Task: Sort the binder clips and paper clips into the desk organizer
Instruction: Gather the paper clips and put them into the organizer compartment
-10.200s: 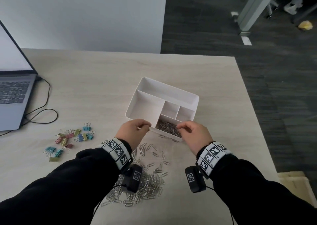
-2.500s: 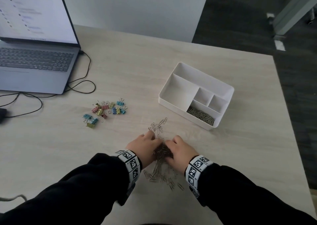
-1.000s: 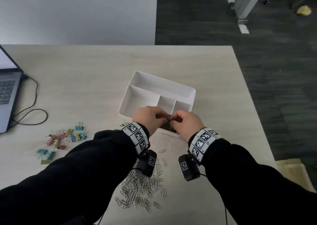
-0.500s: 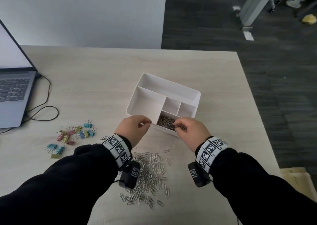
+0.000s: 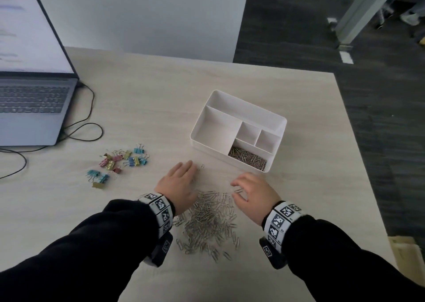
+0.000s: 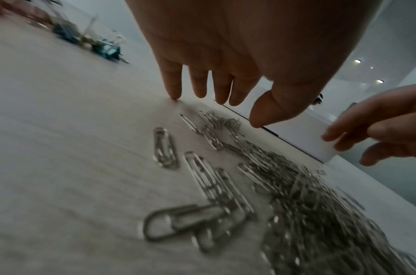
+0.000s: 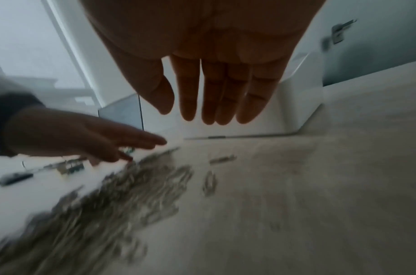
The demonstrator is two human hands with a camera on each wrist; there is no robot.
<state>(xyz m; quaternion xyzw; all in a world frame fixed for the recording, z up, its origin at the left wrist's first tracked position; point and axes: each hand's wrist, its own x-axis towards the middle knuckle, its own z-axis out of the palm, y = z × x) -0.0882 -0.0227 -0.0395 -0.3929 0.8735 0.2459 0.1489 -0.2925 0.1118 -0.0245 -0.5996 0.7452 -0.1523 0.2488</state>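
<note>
A heap of silver paper clips (image 5: 210, 218) lies on the table between my two hands, blurred in the wrist views (image 6: 296, 186) (image 7: 122, 193). My left hand (image 5: 180, 184) hovers flat over its left edge with straight fingers (image 6: 174, 83), holding nothing. My right hand (image 5: 251, 192) hangs over the heap's right edge, fingers (image 7: 225, 96) relaxed and empty. The white desk organizer (image 5: 284, 123) stands just beyond; its near right compartment holds paper clips (image 5: 248, 159). Several coloured binder clips (image 5: 119, 162) lie in a cluster to the left.
An open laptop (image 5: 32, 99) with a black cable (image 5: 89, 122) stands at the table's far left. The table's right edge (image 5: 358, 152) drops to a dark carpet. A cardboard box corner (image 5: 407, 253) shows at lower right.
Both hands have drawn back from the organizer's near compartment to the paper clip heap and their fingers have straightened. The camera has swung left, bringing the laptop further into view.
</note>
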